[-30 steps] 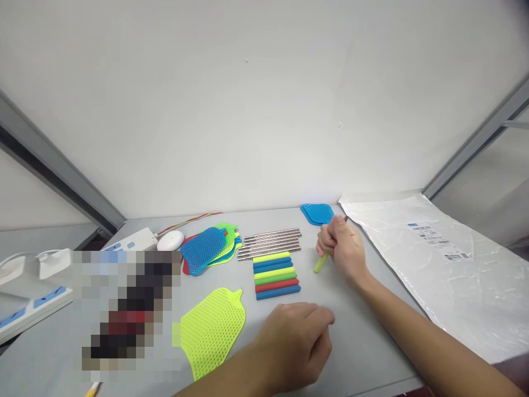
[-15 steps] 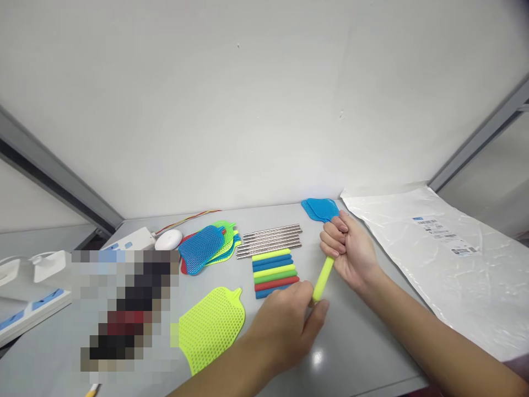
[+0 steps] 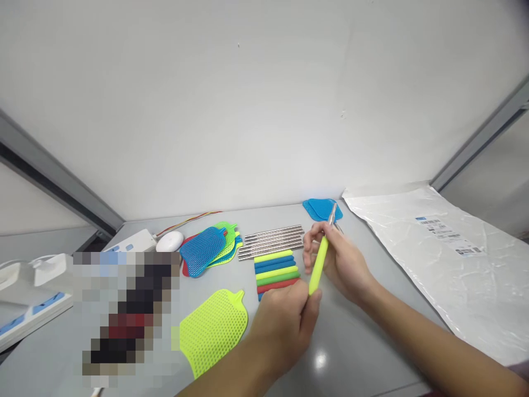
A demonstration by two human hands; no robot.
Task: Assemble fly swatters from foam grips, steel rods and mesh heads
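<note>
As I watch through the head camera, the left hand (image 3: 285, 325) comes in low with its back up, while the right hand (image 3: 343, 262) reaches from the right with its palm turned inward. Half a second ago, the right fingers wrapped the upper part of the yellow-green handle (image 3: 318, 267); now they have loosened, baring more of it and the metal rod (image 3: 332, 214) rising from its top. My left thumb and forefinger are clamped on the handle's lower end, as before. My right thumb and forefinger close about its upper end, the other fingers loosely curled and slightly apart. The handle slants between both hands, above the gray table (image 3: 351, 342), just right of the row of colored handles (image 3: 276, 271).
</note>
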